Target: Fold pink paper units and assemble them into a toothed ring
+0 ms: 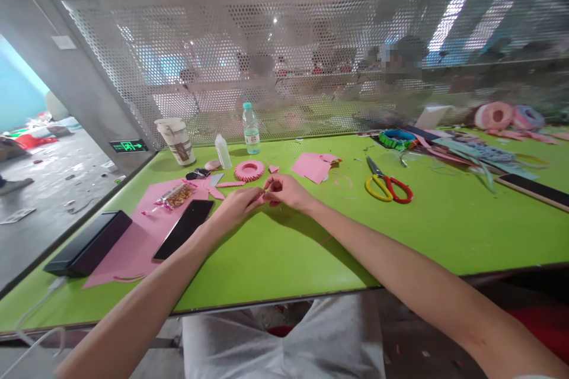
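Note:
Over the middle of the green table (284,260), my left hand (243,202) and my right hand (288,190) meet at the fingertips. Both are closed in a pinch around a small pink piece (262,197), mostly hidden by the fingers; it looks like foam or paper. Just beyond them lies a pink ring with a ridged edge (249,170), and a small pink scrap (274,169) rests to its right. A pink strip with a notched edge (231,184) lies near my left hand. Further right are cut pink sheets (313,167).
Scissors with yellow and red handles (387,187) lie to the right. On the left are a phone (184,230), a black box-shaped device (89,243), a snack packet (175,195) and a large pink sheet (128,249). A cup (176,141), white bottle (223,152) and water bottle (251,130) stand behind.

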Demonstrator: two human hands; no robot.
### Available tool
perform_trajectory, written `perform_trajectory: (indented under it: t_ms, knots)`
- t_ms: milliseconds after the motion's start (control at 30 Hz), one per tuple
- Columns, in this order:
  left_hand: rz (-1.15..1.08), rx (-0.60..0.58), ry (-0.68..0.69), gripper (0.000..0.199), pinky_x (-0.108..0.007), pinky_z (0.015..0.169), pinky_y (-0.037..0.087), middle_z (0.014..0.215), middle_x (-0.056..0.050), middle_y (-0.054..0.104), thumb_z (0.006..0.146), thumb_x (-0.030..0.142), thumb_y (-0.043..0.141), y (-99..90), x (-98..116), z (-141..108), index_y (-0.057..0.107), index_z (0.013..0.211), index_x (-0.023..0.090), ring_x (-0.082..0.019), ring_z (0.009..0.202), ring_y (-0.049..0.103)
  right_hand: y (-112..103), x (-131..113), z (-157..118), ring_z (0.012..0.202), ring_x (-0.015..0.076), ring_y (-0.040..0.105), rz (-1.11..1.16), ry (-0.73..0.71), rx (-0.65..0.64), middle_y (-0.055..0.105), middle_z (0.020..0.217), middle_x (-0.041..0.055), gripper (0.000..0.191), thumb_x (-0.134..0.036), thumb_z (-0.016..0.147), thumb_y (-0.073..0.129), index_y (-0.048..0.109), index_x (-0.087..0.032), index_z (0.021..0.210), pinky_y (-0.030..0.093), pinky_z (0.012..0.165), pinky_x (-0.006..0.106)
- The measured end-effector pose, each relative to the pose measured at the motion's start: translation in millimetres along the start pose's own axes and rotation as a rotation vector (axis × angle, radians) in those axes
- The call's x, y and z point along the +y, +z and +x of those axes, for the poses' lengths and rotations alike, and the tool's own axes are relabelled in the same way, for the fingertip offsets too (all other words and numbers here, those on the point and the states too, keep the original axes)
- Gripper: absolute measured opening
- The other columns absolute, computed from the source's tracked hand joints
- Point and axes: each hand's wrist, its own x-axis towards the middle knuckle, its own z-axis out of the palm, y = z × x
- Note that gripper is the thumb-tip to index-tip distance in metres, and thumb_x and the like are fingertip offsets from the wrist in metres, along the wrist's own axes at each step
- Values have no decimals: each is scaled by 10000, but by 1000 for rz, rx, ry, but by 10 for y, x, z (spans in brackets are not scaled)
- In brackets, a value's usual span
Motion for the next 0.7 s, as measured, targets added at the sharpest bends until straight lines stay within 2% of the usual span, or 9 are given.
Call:
perform_trajectory:
  t_ms: [233,333,400,467,567,700]
  knots:
    - [29,-12,-41,361,-286,650,433,847,-43,742,1080,454,484,34,23,-9,730,986,207,-215,732,651,-12,37,-6,585,154,709,-31,-4,-12,729,663,-24,457,-415,687,985,638,-193,885,539,545,227]
    - [72,23,-93,314,-299,675,458,916,-61,771,1023,426,577,30,12,1,748,1183,217,-249,803,694,-35,59,22,589,155,707,-51,4,0,741,672,-19,413,-372,702,969,653,-189,894,547,568,238]
    - [112,73,-145,454,-310,688,464,1015,-94,784,962,402,656,17,-25,-2,685,1373,211,-286,880,714,-68,79,47,589,159,713,-65,12,24,751,687,-13,366,-347,735,940,659,-190,911,557,580,249]
    - [142,103,-185,557,-316,694,465,1061,-122,785,925,390,696,-4,-77,-11,645,1444,194,-311,918,721,-116,92,68,588,159,717,-82,18,58,756,707,-8,327,-328,766,910,663,-190,929,560,588,254]
    - [148,87,-192,453,-313,695,462,1005,-109,793,941,418,688,-38,-146,-14,708,1336,198,-307,887,724,-193,80,78,575,141,696,-108,15,88,749,728,-4,269,-317,792,874,687,-177,925,539,580,242]
    - [122,43,-146,365,-306,692,458,967,-76,788,1003,515,612,-60,-159,7,728,1194,227,-292,865,720,-250,25,49,550,111,633,-139,-19,59,723,718,-7,243,-361,807,841,718,-157,856,494,558,227]
